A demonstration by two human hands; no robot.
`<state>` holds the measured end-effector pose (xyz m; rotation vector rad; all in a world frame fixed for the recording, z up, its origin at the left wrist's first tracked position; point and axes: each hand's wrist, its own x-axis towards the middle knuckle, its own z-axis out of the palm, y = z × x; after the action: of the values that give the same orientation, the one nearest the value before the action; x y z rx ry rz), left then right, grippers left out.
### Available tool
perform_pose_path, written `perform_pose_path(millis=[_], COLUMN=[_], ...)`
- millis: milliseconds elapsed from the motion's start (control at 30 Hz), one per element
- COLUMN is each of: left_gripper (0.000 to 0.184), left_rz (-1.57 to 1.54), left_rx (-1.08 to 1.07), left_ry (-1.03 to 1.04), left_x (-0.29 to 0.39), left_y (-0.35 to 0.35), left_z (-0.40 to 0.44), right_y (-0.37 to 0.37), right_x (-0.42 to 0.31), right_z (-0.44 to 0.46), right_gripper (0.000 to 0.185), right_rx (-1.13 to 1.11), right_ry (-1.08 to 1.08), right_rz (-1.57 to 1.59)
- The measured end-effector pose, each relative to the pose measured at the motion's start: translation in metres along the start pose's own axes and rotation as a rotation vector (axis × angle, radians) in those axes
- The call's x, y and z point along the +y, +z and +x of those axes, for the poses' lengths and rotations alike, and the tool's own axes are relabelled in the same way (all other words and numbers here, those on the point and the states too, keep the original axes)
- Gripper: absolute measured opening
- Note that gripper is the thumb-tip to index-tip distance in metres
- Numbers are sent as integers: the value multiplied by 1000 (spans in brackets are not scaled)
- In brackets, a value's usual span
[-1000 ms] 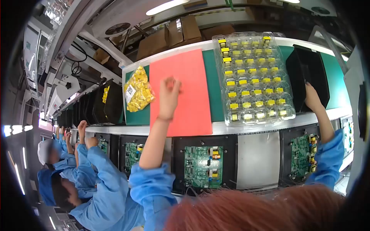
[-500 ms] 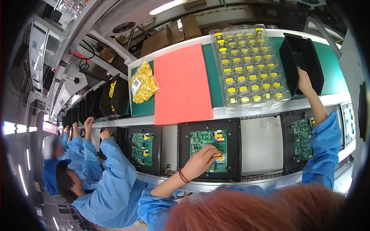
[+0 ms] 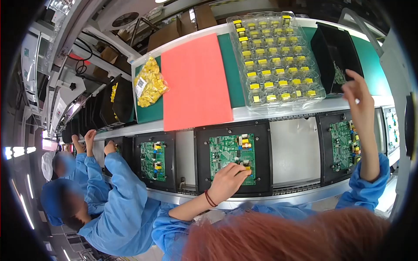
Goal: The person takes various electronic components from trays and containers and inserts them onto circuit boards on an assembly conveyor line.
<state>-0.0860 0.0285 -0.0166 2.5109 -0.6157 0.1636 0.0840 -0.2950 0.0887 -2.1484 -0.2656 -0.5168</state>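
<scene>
My left hand (image 3: 228, 179) is over the middle green circuit board (image 3: 217, 152), its fingertips pinched on a small yellow component (image 3: 248, 168) near the board's lower right corner. The fingers partly cover that part. The board lies in a black carrier frame (image 3: 202, 161) on the conveyor. My right hand (image 3: 360, 96) is raised just in front of the black bin (image 3: 322, 48), index finger bent outward. A small white part (image 3: 357, 101) shows among its curled fingers. Small pale pieces (image 3: 339, 74) lie inside the bin.
Behind the conveyor are a clear tray (image 3: 281, 104) of yellow components, a red-pink sheet (image 3: 196, 82) and a bag of yellow parts (image 3: 150, 82). More boards in frames stand left (image 3: 152, 158) and right (image 3: 342, 143). Co-workers in blue sleeves (image 3: 126, 178) work at the left.
My right hand has come out of the black bin toward me, and the pale pieces inside now show. My left hand stays at the board's lower right. The view has shifted slightly.
</scene>
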Motion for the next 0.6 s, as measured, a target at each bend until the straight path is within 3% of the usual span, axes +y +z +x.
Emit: perform_pose_path(millis=[100,167,233,367,600], left_gripper=[16,15,14,11,21], left_rz=[-23,-2,-33,-75,-128], left_rx=[12,17,19,31,-60], left_ry=[26,4,15,-2,24], left_x=[0,0,0,2,-1], left_y=[2,3,5,7,-13], left_z=[1,3,5,8,13], right_y=[10,28,56,102,133], right_x=[-18,-33,-20,-25,-25], right_z=[-38,-59,-82,-116,-145], right_gripper=[34,24,16,15,17], right_rx=[-361,-513,-668,-1000,-993], right_ry=[91,163,86,256,69], right_rz=[56,107,221,286,157])
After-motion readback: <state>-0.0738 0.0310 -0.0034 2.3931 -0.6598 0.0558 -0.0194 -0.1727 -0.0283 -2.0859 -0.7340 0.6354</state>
